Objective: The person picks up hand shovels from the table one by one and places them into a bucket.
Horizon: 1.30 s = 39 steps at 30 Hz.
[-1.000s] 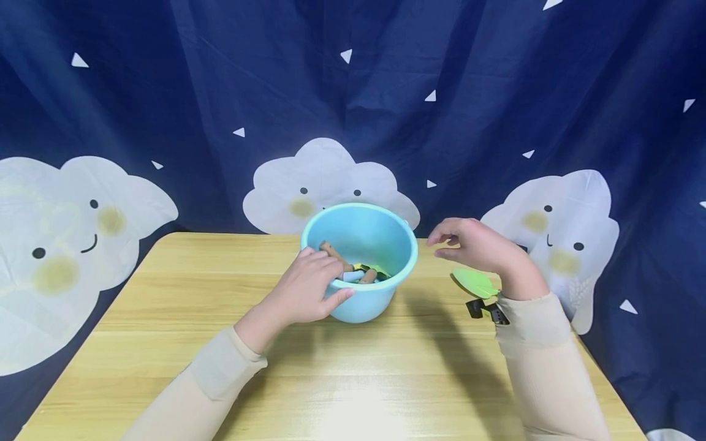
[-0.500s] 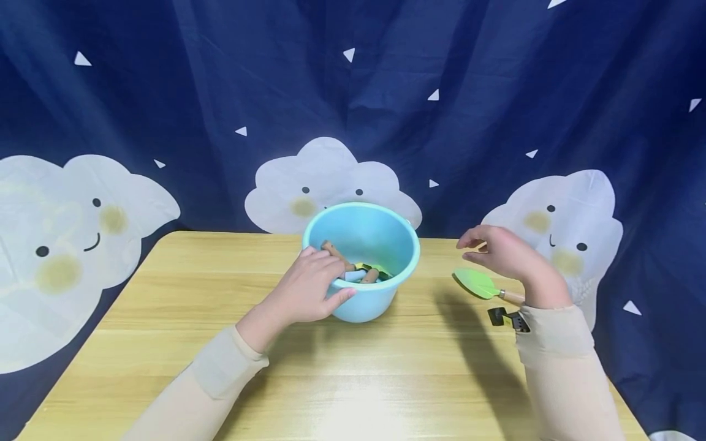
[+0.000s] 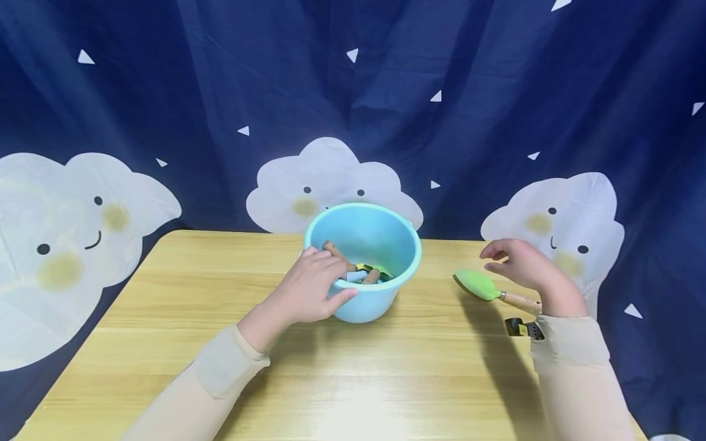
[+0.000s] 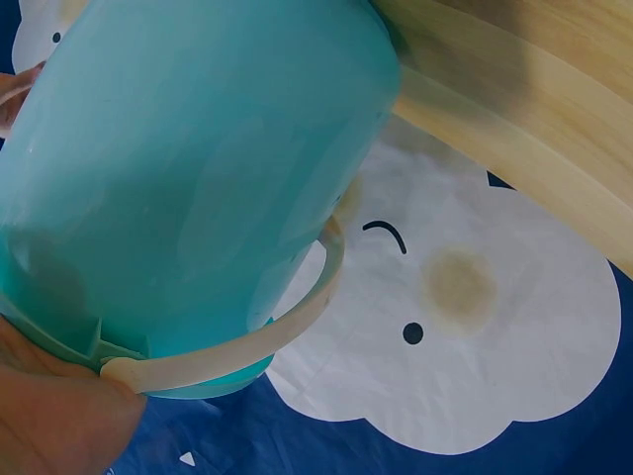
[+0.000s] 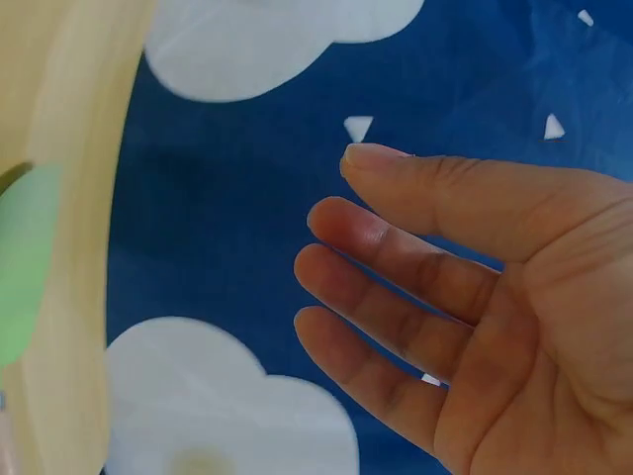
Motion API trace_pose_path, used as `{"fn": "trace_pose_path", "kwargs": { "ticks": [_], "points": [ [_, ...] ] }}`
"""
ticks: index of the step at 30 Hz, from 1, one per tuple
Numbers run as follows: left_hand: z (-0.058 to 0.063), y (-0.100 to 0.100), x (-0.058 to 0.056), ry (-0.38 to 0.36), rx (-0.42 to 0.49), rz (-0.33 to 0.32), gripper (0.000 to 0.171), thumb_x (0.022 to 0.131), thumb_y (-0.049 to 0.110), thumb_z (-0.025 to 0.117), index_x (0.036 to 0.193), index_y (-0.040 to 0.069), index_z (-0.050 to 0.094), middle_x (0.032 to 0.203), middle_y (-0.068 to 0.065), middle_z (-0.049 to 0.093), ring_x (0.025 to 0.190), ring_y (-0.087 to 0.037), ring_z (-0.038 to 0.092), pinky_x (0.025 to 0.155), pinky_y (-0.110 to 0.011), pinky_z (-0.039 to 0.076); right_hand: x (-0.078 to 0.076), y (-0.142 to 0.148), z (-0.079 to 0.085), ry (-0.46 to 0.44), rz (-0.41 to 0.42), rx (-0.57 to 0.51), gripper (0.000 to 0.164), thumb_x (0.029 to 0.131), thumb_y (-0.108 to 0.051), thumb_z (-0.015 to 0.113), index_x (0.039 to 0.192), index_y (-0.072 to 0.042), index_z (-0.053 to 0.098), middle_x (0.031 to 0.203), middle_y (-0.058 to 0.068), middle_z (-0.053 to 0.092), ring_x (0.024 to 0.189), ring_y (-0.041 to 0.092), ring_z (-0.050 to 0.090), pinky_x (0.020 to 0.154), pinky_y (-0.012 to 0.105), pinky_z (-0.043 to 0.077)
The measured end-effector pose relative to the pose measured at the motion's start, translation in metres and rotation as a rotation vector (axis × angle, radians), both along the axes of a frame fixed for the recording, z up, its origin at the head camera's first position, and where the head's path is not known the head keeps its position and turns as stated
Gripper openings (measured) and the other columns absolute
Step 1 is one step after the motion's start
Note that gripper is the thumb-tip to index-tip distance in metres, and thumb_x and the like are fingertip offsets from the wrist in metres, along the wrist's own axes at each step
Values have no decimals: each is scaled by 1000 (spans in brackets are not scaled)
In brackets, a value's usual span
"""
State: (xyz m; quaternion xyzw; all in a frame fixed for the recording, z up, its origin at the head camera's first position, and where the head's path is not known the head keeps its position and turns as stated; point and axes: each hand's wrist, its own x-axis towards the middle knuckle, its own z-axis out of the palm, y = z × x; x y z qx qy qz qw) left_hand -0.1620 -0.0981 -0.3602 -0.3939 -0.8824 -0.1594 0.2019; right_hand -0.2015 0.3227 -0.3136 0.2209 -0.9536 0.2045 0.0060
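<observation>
A light blue bucket (image 3: pixel 366 303) stands upright on the table. My left hand (image 3: pixel 303 288) grips its near left rim, fingers over the edge and thumb along the outside. In the left wrist view the bucket wall (image 4: pixel 198 178) and its pale carrying handle (image 4: pixel 237 356) show beside the hand (image 4: pixel 59 416). Inside the bucket lie several tools with wooden handles (image 3: pixel 336 252); their heads are mostly hidden. To the right, my right hand (image 3: pixel 518 263) hovers with nothing in it, fingers loosely bent. Under it on the table lies a green trowel (image 3: pixel 478 285) with a wooden handle.
The wooden table (image 3: pixel 220 392) reaches back to a dark blue curtain (image 3: pixel 353 92) printed with white clouds. A small black device (image 3: pixel 524 329) sits at the right sleeve cuff.
My right hand has moved right, away from the bucket, and is now over the trowel, whose handle has come into view. The left hand has stayed on the bucket rim.
</observation>
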Motion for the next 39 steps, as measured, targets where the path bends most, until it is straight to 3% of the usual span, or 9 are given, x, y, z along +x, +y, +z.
{"fn": "trace_pose_path", "kwargs": {
  "ticks": [7,14,27,39],
  "points": [
    [0,0,0,-2,10,-4,40,94,51,57,107,15,68,102,3,70,99,-16,61,83,-38,38,-6,21,-16,-1,-14,8,15,85,1,75,99,3,71,100,18,70,92,38,66,85,54,51],
    [0,0,0,12,3,-2,37,94,51,57,100,15,66,99,6,69,96,-15,60,82,-37,38,-11,40,-30,-58,-60,31,20,85,-3,76,102,3,70,101,17,69,95,40,64,86,54,50],
    [2,0,2,-17,-17,10,39,95,50,56,109,15,68,102,6,70,99,-15,59,83,-37,38,-10,65,-56,-137,-140,60,24,82,-5,76,103,5,70,104,23,69,98,45,62,87,59,47],
    [3,0,2,-2,-9,5,40,95,50,57,109,15,68,103,5,70,99,-16,60,83,-37,39,-10,81,-75,-217,-209,48,39,80,-19,83,106,6,68,109,29,66,103,48,60,87,59,48]
  ]
}}
